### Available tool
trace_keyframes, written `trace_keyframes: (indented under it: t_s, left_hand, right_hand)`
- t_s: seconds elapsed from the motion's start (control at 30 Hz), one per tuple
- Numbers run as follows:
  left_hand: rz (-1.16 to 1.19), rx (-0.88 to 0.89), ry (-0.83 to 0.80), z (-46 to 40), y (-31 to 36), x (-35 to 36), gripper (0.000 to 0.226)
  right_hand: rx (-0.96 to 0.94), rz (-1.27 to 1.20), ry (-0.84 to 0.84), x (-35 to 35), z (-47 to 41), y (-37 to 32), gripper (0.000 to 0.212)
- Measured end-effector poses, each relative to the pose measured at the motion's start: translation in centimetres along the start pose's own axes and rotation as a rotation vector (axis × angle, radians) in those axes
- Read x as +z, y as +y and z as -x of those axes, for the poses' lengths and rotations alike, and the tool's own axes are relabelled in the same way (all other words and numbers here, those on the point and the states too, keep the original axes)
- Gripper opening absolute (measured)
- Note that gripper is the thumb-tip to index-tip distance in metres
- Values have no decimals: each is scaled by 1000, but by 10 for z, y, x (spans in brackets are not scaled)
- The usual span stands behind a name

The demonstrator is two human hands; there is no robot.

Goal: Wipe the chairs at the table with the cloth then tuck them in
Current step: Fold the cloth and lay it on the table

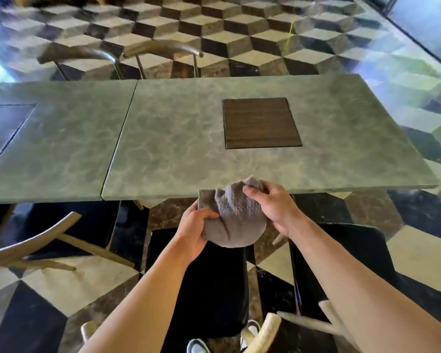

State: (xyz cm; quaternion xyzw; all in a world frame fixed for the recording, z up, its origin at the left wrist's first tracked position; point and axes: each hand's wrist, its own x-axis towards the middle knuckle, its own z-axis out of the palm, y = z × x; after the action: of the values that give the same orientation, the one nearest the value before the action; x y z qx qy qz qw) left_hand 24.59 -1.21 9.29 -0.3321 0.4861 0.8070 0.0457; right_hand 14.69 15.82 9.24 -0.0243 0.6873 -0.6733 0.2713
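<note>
Both hands — left (pixel 192 231), right (pixel 273 210) — clutch a grey, nubbly, bunched cloth (pixel 236 220).

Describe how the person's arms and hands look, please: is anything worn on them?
Both forearms are bare up to the picture's lower edge; no sleeves show. The left hand and the right hand wear no gloves. No watch, bracelet or ring is visible on the wrists or fingers.
</note>
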Motion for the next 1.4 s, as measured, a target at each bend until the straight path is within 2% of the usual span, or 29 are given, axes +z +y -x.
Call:
trace_keyframes:
  t_s: [0.03,0.1,0.2,0.37,0.43,0.5,0.6,0.63,0.7,0.83,0.93,1.03,1.13,1.2,1.33,1.4]
  left_hand:
    - [-51,3,-17,0,1,-4,34]
    - [-143,28,-52,-2,4,-9,26]
    - [-300,103,-132,-8,12,-12,29]
    - [-511,312,-165,-23,27,2,16]
    - [-628,442,-165,-28,35,12,22]
    - [-730,549,-190,-40,39,29,22]
    - [-861,664,-179,-58,40,49,22]
    - [-902,673,-174,-63,42,54,20]
    - [-1006,666,-174,-83,44,67,13]
    - [-1135,702,-219,-120,45,81,22]
    - [-1222,751,-230,-146,47,94,40]
    - [-1242,670,-287,-167,47,106,67]
    - [-1225,510,-360,-195,47,113,54]
    - [-1217,401,-343,-226,43,118,48]
    - [-1217,349,-232,-286,28,132,33]
    - [-1259,365,-100,-308,17,140,22]
  right_hand:
    - [-76,71,39,2,3,-5,6]
    - [-192,198,63,4,7,-11,11]
    - [-349,435,92,9,13,-20,19]
    - [-491,573,188,-2,19,-36,24]
    - [-469,618,258,-9,18,-40,24]
    - [-376,578,274,-27,13,-42,34]
    - [-179,277,110,-53,2,-40,61]
    - [-114,206,25,-60,-4,-38,62]
    - [-42,186,-99,-79,-25,-32,48]
    - [-44,251,-151,-107,-60,-22,30]
    - [-35,226,-228,-131,-85,-18,19]
    - [-80,228,-234,-152,-102,-12,22]
    - [-97,271,-211,-171,-121,-9,30]
    - [-58,326,-191,-184,-143,0,31]
    - [30,412,3,-192,-199,26,37]
    - [58,529,121,-192,-227,37,33]
